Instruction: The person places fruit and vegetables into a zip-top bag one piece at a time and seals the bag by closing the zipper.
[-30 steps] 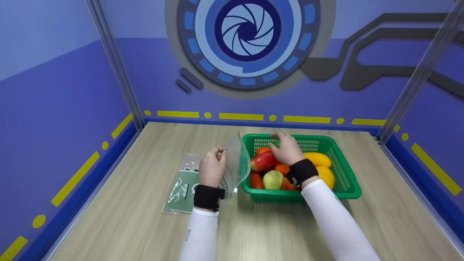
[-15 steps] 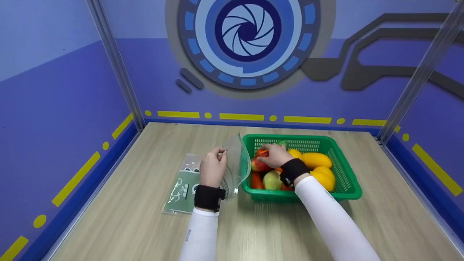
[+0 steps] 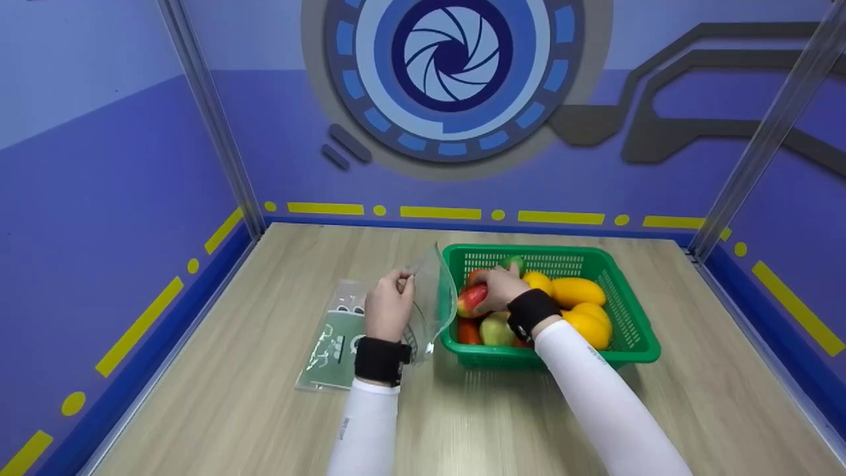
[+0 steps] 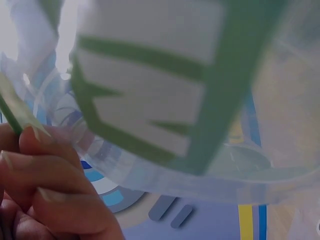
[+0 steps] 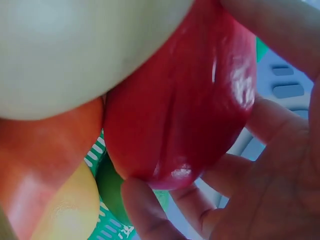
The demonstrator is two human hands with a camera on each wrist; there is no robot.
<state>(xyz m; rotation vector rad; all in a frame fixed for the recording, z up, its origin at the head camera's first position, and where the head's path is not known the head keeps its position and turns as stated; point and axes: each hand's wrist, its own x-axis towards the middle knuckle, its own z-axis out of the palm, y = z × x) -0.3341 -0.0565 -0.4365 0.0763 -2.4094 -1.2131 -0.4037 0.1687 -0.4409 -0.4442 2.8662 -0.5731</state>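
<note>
My left hand pinches the top edge of a clear zip bag, which stands with its mouth spread beside the basket. In the left wrist view, green print on the bag fills much of the picture and curled fingers grip its edge. Inside the green basket, my right hand holds a long red fruit with a yellowish end. The right wrist view shows fingers around the glossy red fruit, against a pale round fruit.
Several other fruits share the basket: a pale green one, a long yellow one and a green one. A flat printed plastic bag lies on the wooden table, left of the held bag. Blue walls enclose the table.
My right hand has moved left and nearer from the back of the basket, and has taken hold of the red fruit. The left hand stays on the bag's edge.
</note>
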